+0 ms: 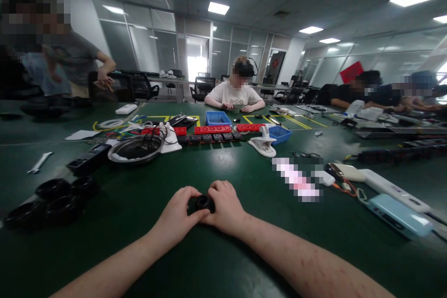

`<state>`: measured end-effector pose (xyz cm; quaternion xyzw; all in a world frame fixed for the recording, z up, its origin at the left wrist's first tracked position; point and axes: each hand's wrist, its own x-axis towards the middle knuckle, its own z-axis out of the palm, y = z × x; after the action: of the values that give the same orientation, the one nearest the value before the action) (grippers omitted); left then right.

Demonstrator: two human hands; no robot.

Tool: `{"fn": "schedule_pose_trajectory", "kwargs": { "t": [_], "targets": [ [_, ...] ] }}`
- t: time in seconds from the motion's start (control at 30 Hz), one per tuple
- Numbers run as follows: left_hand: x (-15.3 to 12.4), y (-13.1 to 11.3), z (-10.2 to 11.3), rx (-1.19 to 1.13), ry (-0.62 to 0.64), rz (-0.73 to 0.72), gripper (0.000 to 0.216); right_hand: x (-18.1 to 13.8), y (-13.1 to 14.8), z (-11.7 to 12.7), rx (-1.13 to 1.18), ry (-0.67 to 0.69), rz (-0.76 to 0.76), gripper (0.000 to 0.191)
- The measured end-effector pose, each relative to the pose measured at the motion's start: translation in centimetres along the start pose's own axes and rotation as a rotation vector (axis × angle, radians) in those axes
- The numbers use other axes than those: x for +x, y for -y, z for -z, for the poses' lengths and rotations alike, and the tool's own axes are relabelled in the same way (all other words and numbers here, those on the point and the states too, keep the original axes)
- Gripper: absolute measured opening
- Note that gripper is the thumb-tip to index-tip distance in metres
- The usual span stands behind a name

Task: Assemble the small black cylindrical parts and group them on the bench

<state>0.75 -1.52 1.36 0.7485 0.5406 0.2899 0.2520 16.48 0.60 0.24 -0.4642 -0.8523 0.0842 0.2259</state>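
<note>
Both my hands rest on the green table (244,251), close together in front of me. Between them sits a small black round part (201,203). My left hand (178,214) is curled, its thumb and fingers pinching the part's left side. My right hand (225,207) is closed over the part's right side. Most of the part is hidden by my fingers.
Black round parts (52,198) lie at the left, a metal bowl (136,148) and black power strip (87,158) behind them. Red and black socket strips (213,132), blue bins (218,118), a white clamp (263,144), power banks (398,214) at right. People sit opposite and right; one stands left.
</note>
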Motion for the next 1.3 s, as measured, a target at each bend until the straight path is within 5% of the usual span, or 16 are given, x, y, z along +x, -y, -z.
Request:
{"fn": "schedule_pose_trajectory", "kwargs": {
  "t": [0.17, 0.33, 0.7, 0.77, 0.87, 0.97, 1.13, 1.3],
  "targets": [
    [-0.3, -0.1, 1.1, -0.086, 0.164, -0.024, 0.025, -0.1, -0.6, 1.8, 0.204, 0.253, 0.216, 0.055],
    [-0.8, -0.4, 1.9, -0.109, 0.244, -0.091, 0.027, 0.2, -2.1, 2.9, 0.277, 0.458, 0.291, 0.042],
    [-1.3, -0.6, 0.3, 0.058, -0.097, 0.029, 0.027, -0.5, 1.4, 0.2, -0.024, 0.044, 0.013, 0.03],
    [-1.2, -0.5, 0.5, 0.04, -0.062, -0.004, 0.027, -0.5, 1.1, 0.5, 0.026, 0.076, 0.033, 0.043],
    [-1.1, -0.4, 1.2, -0.022, 0.068, -0.087, 0.025, -0.1, -0.3, 1.6, 0.233, 0.314, 0.131, 0.061],
    [-0.9, -0.2, 1.8, -0.087, 0.158, -0.129, 0.028, 0.4, -1.6, 2.5, 0.347, 0.492, 0.176, 0.052],
    [-1.2, -0.5, 0.9, -0.044, 0.076, -0.079, 0.034, 0.4, -1.0, 1.7, 0.317, 0.344, 0.174, 0.039],
    [-2.0, -1.2, -0.2, -0.019, -0.038, 0.081, 0.03, -0.5, 1.0, 0.5, 0.037, 0.124, 0.081, 0.027]
  ]
}}
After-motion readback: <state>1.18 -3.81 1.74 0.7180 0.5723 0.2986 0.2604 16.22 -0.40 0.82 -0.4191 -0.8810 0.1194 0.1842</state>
